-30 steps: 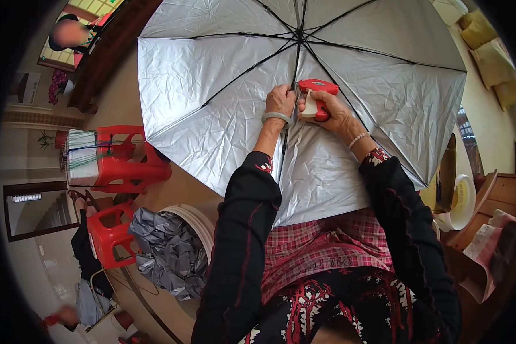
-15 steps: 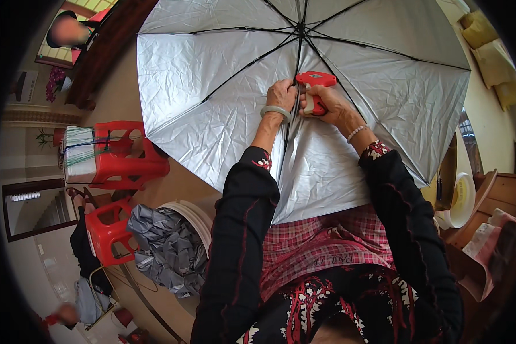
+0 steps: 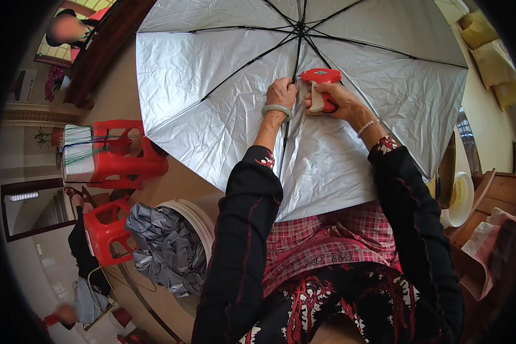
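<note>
An opened umbrella (image 3: 195, 74) with a silver lining and black ribs spreads over my lap, its inside facing me. My left hand (image 3: 281, 93), with a pale bangle at the wrist, is closed around a black umbrella rib (image 3: 297, 57) and the cloth next to it. My right hand (image 3: 341, 103) grips a red and white tagging gun (image 3: 321, 75). Its front end points toward the rib, a little apart from my left fingers. What lies inside my left fist is hidden.
A white bucket (image 3: 203, 221) full of crumpled grey cloth (image 3: 163, 246) stands at my left. Beyond it are red plastic stools (image 3: 120, 155), one bearing a bundle of threads (image 3: 77, 152). A yellowish tub (image 3: 460, 200) and a wooden chair (image 3: 481, 229) are on the right. Another person sits at the lower left.
My right hand has drawn the tagging gun a little to the right, away from my left hand. My left hand keeps its hold on the rib, and the umbrella has barely shifted.
</note>
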`<state>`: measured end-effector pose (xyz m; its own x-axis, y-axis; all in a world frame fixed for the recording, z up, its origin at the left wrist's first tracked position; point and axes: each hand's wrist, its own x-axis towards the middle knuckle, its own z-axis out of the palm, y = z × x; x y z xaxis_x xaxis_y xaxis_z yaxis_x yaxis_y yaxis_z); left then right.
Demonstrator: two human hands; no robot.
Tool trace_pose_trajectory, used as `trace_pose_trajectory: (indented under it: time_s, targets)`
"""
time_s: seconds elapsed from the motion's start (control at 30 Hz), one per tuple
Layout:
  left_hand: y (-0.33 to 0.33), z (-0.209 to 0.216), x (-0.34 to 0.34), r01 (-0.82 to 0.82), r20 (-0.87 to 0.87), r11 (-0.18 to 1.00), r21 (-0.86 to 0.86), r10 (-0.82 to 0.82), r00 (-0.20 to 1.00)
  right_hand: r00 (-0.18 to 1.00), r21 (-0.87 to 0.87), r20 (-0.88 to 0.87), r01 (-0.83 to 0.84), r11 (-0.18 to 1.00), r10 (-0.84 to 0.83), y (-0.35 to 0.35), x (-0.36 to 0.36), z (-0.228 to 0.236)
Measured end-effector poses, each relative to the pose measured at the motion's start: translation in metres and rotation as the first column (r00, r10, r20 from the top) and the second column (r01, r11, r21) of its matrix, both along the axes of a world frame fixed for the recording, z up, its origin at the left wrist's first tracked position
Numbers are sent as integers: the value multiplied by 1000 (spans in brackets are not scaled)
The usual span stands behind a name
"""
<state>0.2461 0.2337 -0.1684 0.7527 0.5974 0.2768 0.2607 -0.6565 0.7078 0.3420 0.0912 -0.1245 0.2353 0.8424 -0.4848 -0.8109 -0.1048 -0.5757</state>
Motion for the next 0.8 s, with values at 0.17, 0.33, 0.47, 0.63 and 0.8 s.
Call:
trace_pose_trajectory:
  time_s: [0.17,0.33,0.47,0.63,0.8]
  targets:
    - [9,3,3,64,-72,998,-8,-65,995,992,26,118,30,999,-33,-25,40,22]
    - [54,21,-4,64,-296,932,356,48,954,869,-34,485,133,990,-100,-31,56,32]
    - [46,36,8,-221,-114,887,406,290,950,915,-26,381,155,988,-133,-26,28,-4]
    - [12,16,5,24,-340,993,119,18,940,922,-7,343,197,980,-183,-4,-11,-12]
    - [10,-5,-3,-95,-127,990,-103,82,989,933,-77,309,218,973,-184,8,-22,-4]
